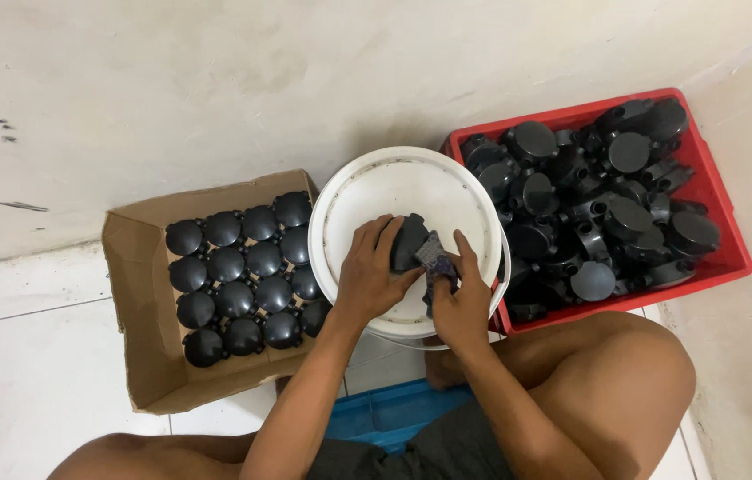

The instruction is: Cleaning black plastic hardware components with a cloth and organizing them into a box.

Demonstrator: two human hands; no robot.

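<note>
Cardboard box (140, 356) of capped parts left. Left hand (367, 267) fingers clamp black round plastic part (409, 240) over white bucket lid (367, 191); right hand (460, 298) fingers pinch dark cloth (434, 253) against it. Part looks light, rigid, smooth; grip rim. Red crate (731, 258) right.

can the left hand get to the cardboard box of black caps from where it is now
Probably yes. The left hand holds a black cap over the white bucket lid, and the cardboard box sits open-topped right beside that lid on the same side, with nothing between. It would have to let go first.
</note>
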